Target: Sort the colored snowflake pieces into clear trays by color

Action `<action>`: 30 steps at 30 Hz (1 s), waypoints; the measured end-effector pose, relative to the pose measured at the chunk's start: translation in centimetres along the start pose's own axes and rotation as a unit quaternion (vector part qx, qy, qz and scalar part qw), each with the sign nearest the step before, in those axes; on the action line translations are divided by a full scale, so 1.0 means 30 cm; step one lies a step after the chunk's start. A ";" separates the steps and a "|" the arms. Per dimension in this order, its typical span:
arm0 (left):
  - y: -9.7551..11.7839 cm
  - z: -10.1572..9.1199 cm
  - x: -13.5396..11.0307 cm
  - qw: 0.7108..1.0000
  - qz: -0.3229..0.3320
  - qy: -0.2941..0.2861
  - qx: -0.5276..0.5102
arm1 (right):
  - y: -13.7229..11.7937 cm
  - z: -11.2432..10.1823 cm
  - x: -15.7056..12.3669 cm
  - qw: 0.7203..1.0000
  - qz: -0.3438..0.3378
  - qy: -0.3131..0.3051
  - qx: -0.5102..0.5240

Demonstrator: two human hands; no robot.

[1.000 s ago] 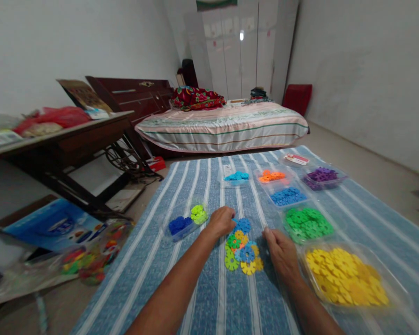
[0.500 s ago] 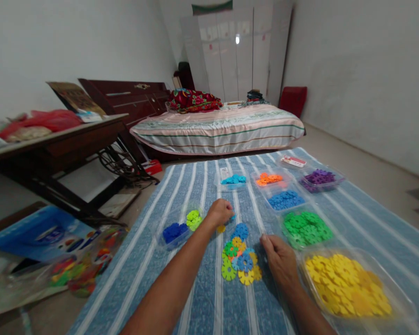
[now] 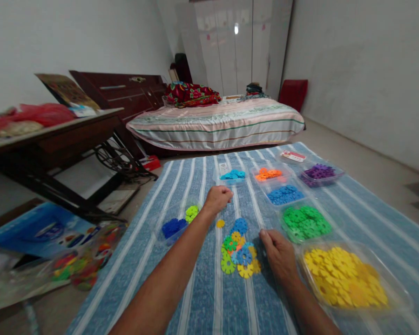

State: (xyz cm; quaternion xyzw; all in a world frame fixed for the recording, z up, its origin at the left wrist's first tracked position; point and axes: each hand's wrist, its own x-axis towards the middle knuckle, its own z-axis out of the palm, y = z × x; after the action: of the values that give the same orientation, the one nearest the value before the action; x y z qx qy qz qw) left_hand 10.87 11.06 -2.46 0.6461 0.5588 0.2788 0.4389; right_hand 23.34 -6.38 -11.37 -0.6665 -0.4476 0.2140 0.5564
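My left hand (image 3: 219, 198) is closed above the striped cloth, just short of the tub of light blue discs (image 3: 233, 175). A light blue snowflake disc seen at its fingertips earlier is now hidden in the fingers. Resting on the cloth, my right hand (image 3: 278, 251) has its fingers curled in and the thumb on top; what they hold, if anything, is hidden. Between my forearms lies a loose cluster of notched discs (image 3: 243, 256) in yellow, green, blue and orange. A single yellow disc (image 3: 220, 224) lies apart, below my left hand.
Clear tubs on the right hold yellow discs (image 3: 345, 279), green discs (image 3: 306, 223), blue discs (image 3: 285, 194), orange discs (image 3: 268, 174) and purple discs (image 3: 319, 171). On the left, another tub has dark blue discs (image 3: 173, 228) and lime discs (image 3: 192, 212). A bed (image 3: 216, 125) stands beyond.
My left hand has moved away from me, towards the light blue tub, and the light blue disc at its fingertips no longer shows. My right hand has stayed in place. The view has tilted slightly.
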 end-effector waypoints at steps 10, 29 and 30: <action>-0.206 -0.044 -0.235 0.967 0.106 -0.064 0.222 | 0.001 -0.012 0.000 1.000 -0.009 0.001 -0.012; -0.185 -0.017 -0.263 0.905 0.073 -0.132 0.398 | 0.001 -0.015 0.004 1.000 -0.019 0.004 -0.015; -0.186 -0.017 -0.262 0.904 0.073 -0.135 0.399 | 0.002 -0.014 0.005 1.000 -0.021 0.004 -0.017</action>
State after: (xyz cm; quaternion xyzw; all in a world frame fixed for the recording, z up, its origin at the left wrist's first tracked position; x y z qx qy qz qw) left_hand 6.05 3.52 -6.10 0.8377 0.5098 -0.0255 0.1942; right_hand 23.76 -6.50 -11.26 -0.6676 -0.4624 0.1920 0.5511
